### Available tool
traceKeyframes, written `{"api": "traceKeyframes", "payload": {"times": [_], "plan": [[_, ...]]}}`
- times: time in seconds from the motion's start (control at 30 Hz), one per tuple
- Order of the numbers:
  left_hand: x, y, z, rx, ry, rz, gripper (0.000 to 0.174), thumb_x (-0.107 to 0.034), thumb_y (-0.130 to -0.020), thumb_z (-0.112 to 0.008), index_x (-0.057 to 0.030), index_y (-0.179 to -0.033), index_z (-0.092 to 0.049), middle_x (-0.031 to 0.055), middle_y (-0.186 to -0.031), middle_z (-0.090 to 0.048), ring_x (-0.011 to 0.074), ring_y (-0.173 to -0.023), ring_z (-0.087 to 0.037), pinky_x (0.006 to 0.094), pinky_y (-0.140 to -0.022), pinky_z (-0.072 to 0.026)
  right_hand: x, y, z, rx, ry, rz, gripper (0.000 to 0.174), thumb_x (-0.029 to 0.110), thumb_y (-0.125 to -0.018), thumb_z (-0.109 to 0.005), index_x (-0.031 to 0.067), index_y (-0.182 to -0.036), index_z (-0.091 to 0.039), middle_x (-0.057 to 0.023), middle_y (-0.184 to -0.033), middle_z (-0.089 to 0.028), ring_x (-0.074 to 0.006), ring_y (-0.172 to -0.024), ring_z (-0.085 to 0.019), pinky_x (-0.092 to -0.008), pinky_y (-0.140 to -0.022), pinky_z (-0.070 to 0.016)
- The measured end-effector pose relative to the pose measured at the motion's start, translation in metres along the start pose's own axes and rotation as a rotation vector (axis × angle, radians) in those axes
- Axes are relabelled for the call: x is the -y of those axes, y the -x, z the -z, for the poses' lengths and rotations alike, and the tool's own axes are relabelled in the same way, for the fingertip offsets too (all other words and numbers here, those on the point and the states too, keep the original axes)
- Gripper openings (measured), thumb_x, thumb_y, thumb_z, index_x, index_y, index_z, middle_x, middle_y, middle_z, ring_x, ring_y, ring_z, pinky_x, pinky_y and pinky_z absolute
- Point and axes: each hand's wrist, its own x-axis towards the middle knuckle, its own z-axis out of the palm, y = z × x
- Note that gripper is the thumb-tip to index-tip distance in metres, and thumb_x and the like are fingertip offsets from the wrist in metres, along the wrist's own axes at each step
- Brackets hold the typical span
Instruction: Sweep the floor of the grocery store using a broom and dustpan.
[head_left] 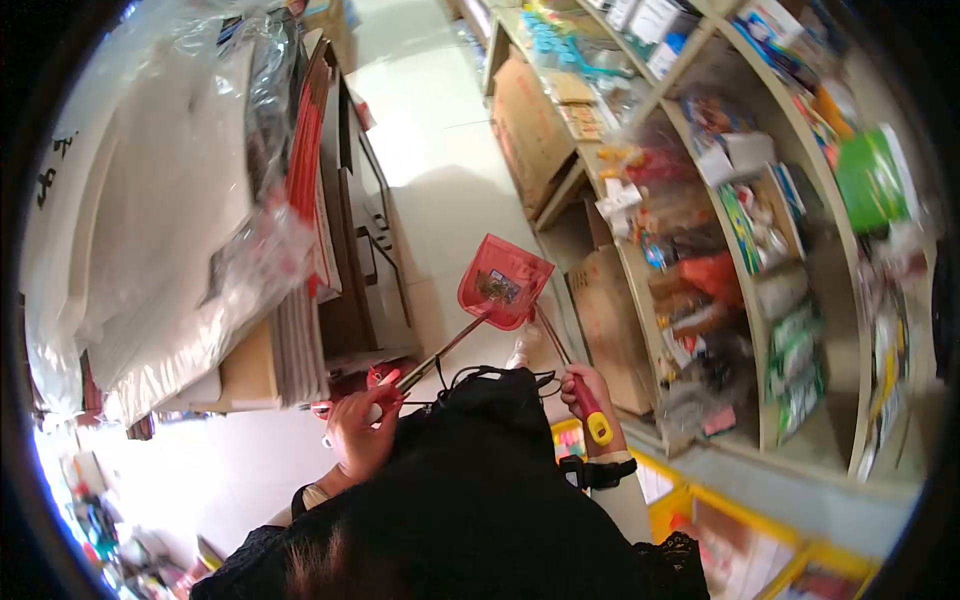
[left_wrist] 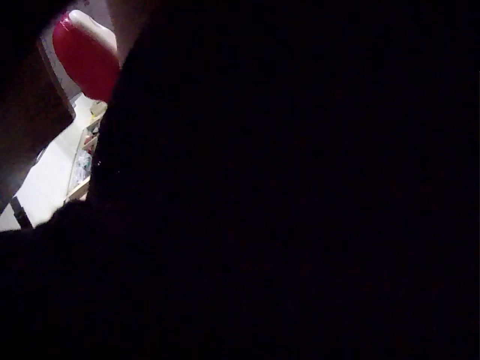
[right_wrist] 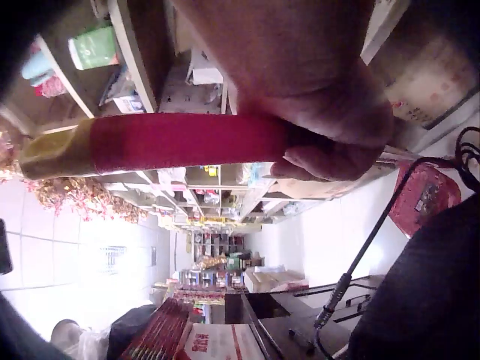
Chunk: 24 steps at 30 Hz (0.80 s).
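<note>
A red dustpan [head_left: 482,252] with a little pile of dirt [head_left: 497,287] in it is low over the pale floor, ahead of the person. Its long handle runs back to the left hand [head_left: 358,432], whose fingers grip its upper end. A red rounded grip [left_wrist: 84,64] shows at the corner of the left wrist view; the rest there is dark. The right hand [head_left: 588,388] wraps round the handle of a broom [head_left: 584,399] with a red and yellow grip. The broom's shaft slants down to the dustpan's right edge, its bristles hidden.
Shelves [head_left: 650,100] packed with goods line the right side, with cardboard boxes [head_left: 610,320] at their foot. A plastic-wrapped stack [head_left: 170,190] stands at the left. Pale floor [head_left: 430,130] runs between them. A black cable [right_wrist: 375,236] hangs near the right hand.
</note>
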Motion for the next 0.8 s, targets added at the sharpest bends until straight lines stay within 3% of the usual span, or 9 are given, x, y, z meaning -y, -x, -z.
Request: {"api": "traceKeyframes", "payload": {"times": [0.1,0.17,0.3,0.4,0.47,0.6,0.67,0.7,0.8], "plan": [[-0.035,-0.024,-0.045,-0.082,-0.031,0.137,0.025,-0.013,-0.065,-0.073,-0.0127,-0.089,-0.066,0.0047,-0.076,-0.064,0.0242,-0.071,-0.060,0.0334,-0.068,-0.0445,0.091,-0.043,-0.020,0.011,0.128,-0.080,0.011,0.010,-0.083,-0.051,0.0141,-0.084,-0.041,-0.0008,-0.058,-0.051,-0.0090,-0.044,-0.049,-0.0228,-0.034,-0.0346],[-0.068,-0.050,-0.062,-0.145,-0.074,0.242,0.030,-0.012,-0.062,-0.073,-0.0143,-0.091,-0.066,0.0048,-0.075,-0.064,0.0241,-0.073,-0.060,0.0333,-0.071,-0.0441,0.148,-0.072,-0.035,0.098,0.292,-0.144,0.017,0.019,-0.083,-0.049,0.0106,-0.068,-0.046,-0.0011,-0.056,-0.048,-0.0114,-0.044,-0.048,-0.0278,-0.034,-0.0356],[-0.118,-0.103,-0.095,-0.245,-0.160,0.515,0.030,-0.013,-0.063,-0.074,-0.0131,-0.092,-0.066,0.0059,-0.079,-0.064,0.0247,-0.076,-0.060,0.0340,-0.071,-0.0446,0.250,-0.139,-0.084,0.217,0.265,-0.222,0.012,0.012,-0.081,-0.052,0.0112,-0.071,-0.045,0.0000,-0.057,-0.051,-0.0088,-0.047,-0.051,-0.0219,-0.038,-0.0360],[-0.128,-0.145,-0.115,-0.399,-0.202,0.621,0.030,-0.014,-0.064,-0.074,-0.0121,-0.092,-0.066,0.0065,-0.081,-0.065,0.0252,-0.078,-0.061,0.0342,-0.072,-0.0455,0.304,-0.175,-0.141,0.244,0.249,-0.328,0.011,0.012,-0.081,-0.052,0.0108,-0.072,-0.046,-0.0004,-0.058,-0.052,-0.0094,-0.048,-0.052,-0.0223,-0.037,-0.0363],[-0.133,-0.182,-0.130,-0.449,-0.202,0.673,0.028,-0.016,-0.064,-0.074,-0.0112,-0.091,-0.067,0.0072,-0.081,-0.065,0.0255,-0.078,-0.061,0.0339,-0.071,-0.0465,0.335,-0.203,-0.175,0.275,0.335,-0.266,0.010,0.012,-0.081,-0.052,0.0106,-0.074,-0.046,-0.0005,-0.058,-0.052,-0.0098,-0.048,-0.053,-0.0225,-0.037,-0.0368],[-0.124,-0.284,-0.149,-0.429,-0.215,0.706,0.024,-0.015,-0.065,-0.073,-0.0099,-0.087,-0.067,0.0085,-0.080,-0.065,0.0256,-0.077,-0.062,0.0335,-0.068,-0.0470,0.394,-0.266,-0.253,0.271,0.380,-0.285,0.010,0.017,-0.083,-0.050,0.0122,-0.076,-0.043,-0.0019,-0.057,-0.048,-0.0130,-0.046,-0.048,-0.0265,-0.036,-0.0367],[-0.106,-0.345,-0.156,-0.454,-0.117,0.732,0.024,-0.015,-0.065,-0.072,-0.0092,-0.088,-0.067,0.0092,-0.080,-0.065,0.0262,-0.076,-0.062,0.0339,-0.068,-0.0470,0.421,-0.294,-0.293,0.381,0.540,-0.236,0.008,0.016,-0.083,-0.050,0.0129,-0.081,-0.043,-0.0019,-0.060,-0.048,-0.0138,-0.047,-0.048,-0.0274,-0.035,-0.0364],[-0.100,-0.372,-0.160,-0.417,-0.113,0.740,0.023,-0.012,-0.066,-0.071,-0.0084,-0.088,-0.067,0.0102,-0.079,-0.065,0.0271,-0.075,-0.062,0.0348,-0.068,-0.0472,0.428,-0.320,-0.302,0.337,0.420,-0.229,0.008,0.014,-0.083,-0.049,0.0131,-0.084,-0.041,-0.0027,-0.062,-0.048,-0.0149,-0.049,-0.049,-0.0296,-0.035,-0.0368],[-0.083,-0.476,-0.149,-0.472,-0.044,0.729,0.022,-0.010,-0.066,-0.070,-0.0076,-0.088,-0.067,0.0101,-0.079,-0.065,0.0276,-0.075,-0.062,0.0352,-0.068,-0.0476,0.476,-0.352,-0.388,0.300,0.460,-0.211,0.038,0.011,-0.085,-0.048,0.0102,-0.121,-0.034,-0.0056,-0.064,-0.047,-0.0150,-0.051,-0.048,-0.0304,-0.039,-0.0408]]}}
